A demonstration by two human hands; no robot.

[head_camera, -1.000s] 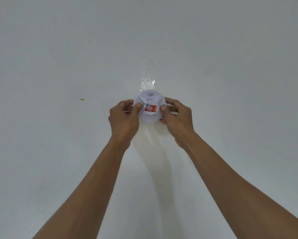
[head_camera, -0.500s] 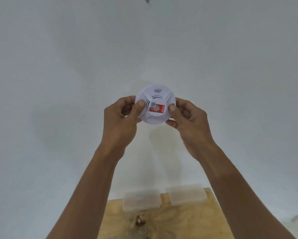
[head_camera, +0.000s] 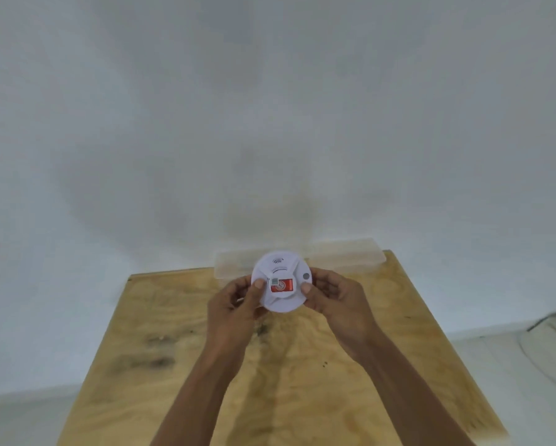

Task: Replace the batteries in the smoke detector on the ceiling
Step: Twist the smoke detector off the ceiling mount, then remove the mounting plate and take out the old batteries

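The white round smoke detector [head_camera: 280, 299] with a red label on its face is held between both hands, in the air above a wooden table [head_camera: 161, 358]. My left hand [head_camera: 235, 309] grips its left rim with the thumb on the face. My right hand [head_camera: 331, 299] grips the right rim, thumb beside the red label. The detector's back is hidden.
Two clear plastic boxes [head_camera: 350, 255] lie side by side along the table's far edge against the white wall [head_camera: 270, 123]. The left box is partly hidden behind the detector. White floor shows on both sides of the table, with a dark cable [head_camera: 540, 323] at the right.
Both hands have come down from the ceiling with the detector, and my view has tilted down. The table and boxes have come into sight under the hands.
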